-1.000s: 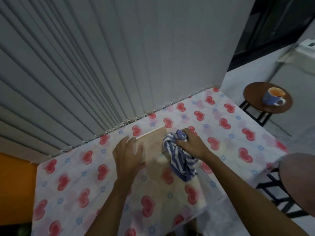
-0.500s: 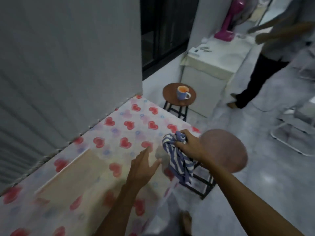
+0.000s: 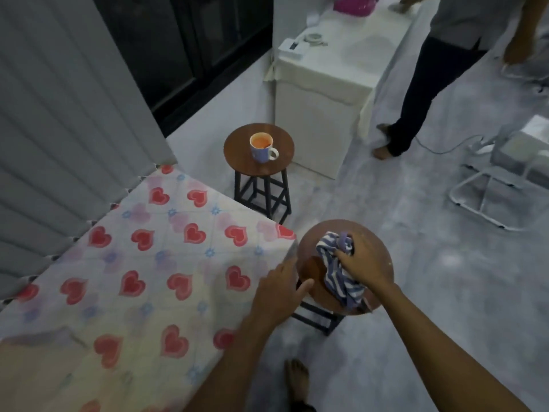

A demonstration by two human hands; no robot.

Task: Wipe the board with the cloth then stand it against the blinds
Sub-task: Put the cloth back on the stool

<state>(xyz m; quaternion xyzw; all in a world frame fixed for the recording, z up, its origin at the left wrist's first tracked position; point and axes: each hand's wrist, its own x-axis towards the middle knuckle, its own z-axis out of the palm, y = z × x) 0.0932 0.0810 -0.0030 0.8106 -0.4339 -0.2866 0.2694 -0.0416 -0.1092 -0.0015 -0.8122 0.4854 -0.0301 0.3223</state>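
Cloth held over the near stool

The right hand (image 3: 361,264) grips the striped cloth (image 3: 337,275) over the round stool (image 3: 383,263); the left hand (image 3: 277,292) hovers open, empty. The board (image 3: 38,349) lies flat on the heart-print tablecloth (image 3: 166,263), near the blinds (image 3: 59,129).

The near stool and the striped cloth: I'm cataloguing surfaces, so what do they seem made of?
Near stool: seat looks like brown wood or wood-look laminate, matte, with pale specks; dark legs, probably metal. Striped cloth: soft woven fabric, blue and white, bunched into limp folds under the right hand.
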